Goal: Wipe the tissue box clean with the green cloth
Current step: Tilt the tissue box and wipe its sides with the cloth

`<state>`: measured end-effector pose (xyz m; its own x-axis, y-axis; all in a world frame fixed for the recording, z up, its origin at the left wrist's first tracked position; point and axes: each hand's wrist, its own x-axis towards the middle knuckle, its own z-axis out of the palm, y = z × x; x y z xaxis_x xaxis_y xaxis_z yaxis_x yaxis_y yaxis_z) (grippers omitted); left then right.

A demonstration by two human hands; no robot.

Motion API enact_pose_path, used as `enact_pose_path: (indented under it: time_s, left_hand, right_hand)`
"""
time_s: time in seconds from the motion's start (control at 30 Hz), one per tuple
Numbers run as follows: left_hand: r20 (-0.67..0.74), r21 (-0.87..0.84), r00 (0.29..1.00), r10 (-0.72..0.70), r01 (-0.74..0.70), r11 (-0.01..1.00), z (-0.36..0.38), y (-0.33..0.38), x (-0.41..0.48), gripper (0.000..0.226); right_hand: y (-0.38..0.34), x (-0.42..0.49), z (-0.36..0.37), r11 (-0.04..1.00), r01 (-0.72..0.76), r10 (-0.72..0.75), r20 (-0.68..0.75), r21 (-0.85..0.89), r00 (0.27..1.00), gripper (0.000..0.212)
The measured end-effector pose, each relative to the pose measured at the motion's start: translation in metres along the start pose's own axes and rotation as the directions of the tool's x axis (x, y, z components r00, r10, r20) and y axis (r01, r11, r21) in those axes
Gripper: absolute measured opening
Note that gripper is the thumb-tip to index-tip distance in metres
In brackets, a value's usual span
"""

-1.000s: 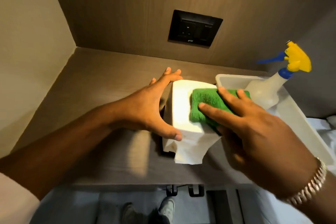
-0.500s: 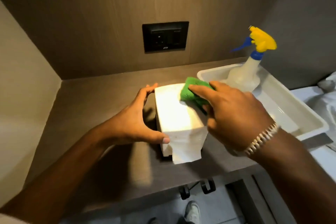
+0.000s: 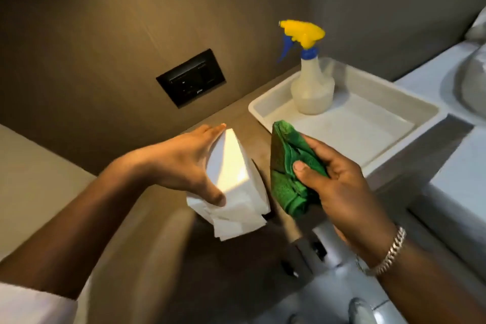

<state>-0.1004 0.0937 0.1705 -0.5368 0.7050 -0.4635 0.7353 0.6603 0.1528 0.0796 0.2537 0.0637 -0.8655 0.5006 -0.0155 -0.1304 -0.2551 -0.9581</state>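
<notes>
The white tissue box (image 3: pixel 232 168) stands on the brown wooden shelf (image 3: pixel 136 223), with a white tissue hanging over its near end. My left hand (image 3: pixel 189 166) grips the box from its left side, thumb on the near end and fingers along the far end. My right hand (image 3: pixel 339 184) holds the crumpled green cloth (image 3: pixel 288 166) just to the right of the box. The cloth is lifted off the box, and a narrow gap shows between them.
A white tray (image 3: pixel 368 139) sits on the shelf to the right, with a spray bottle (image 3: pixel 311 87) with a yellow and blue trigger standing in it. A black wall socket (image 3: pixel 190 77) is behind the box. White bedding (image 3: pixel 457 166) lies at far right. The floor shows below the shelf edge.
My right hand has lifted the green cloth off the top of the box and drawn it to the right side. The camera has tilted and swung left. My left hand keeps its grip.
</notes>
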Motion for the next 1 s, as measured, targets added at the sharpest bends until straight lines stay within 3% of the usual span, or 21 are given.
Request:
enact_pose_path:
  time_s: [0.1, 0.3, 0.37, 0.43, 0.53, 0.7, 0.83, 1.0]
  left_hand:
    - [0.069, 0.08, 0.998, 0.001, -0.006, 0.997, -0.003, 0.0, -0.006, 0.125]
    - [0.17, 0.165, 0.985, -0.011, -0.017, 0.986, 0.0, 0.003, -0.019, 0.129]
    - [0.242, 0.063, 0.97, -0.031, 0.017, 0.998, 0.002, 0.004, -0.02, 0.131]
    - [0.262, -0.118, 0.964, -0.057, 0.09, 0.989, 0.003, 0.004, -0.022, 0.117]
    - [0.062, -0.215, 0.997, -0.056, 0.068, 0.974, 0.02, 0.008, -0.023, 0.082]
    - [-0.332, -0.046, 0.943, 0.008, -0.024, 0.999, 0.067, 0.005, -0.02, 0.063]
    - [-0.41, -0.025, 0.911, 0.043, -0.058, 0.998, 0.073, -0.004, -0.016, 0.06]
    - [-0.443, -0.009, 0.894, 0.072, -0.085, 0.996, 0.075, -0.003, -0.016, 0.058]
  right_hand:
    - [0.012, -0.004, -0.004, 0.996, 0.005, -0.004, -0.004, 0.093, 1.0, 0.042]
    - [0.035, -0.014, 0.012, 0.998, 0.023, -0.03, 0.135, 0.052, 0.99, 0.05]
    - [0.041, -0.012, 0.022, 0.998, 0.046, -0.053, 0.158, 0.046, 0.986, 0.049]
    - [0.044, -0.005, 0.026, 0.996, 0.078, -0.081, 0.141, 0.031, 0.987, 0.048]
    - [0.047, 0.014, 0.027, 0.995, 0.098, -0.097, 0.119, -0.004, 0.988, 0.048]
    - [0.061, -0.004, 0.04, 0.95, 0.184, -0.157, 0.124, -0.253, 0.98, 0.049]
    - [0.07, -0.051, 0.046, 0.944, 0.26, -0.23, 0.163, -0.201, 0.959, 0.053]
    - [0.061, 0.003, 0.047, 0.959, 0.221, -0.227, -0.012, -0.179, 0.974, 0.048]
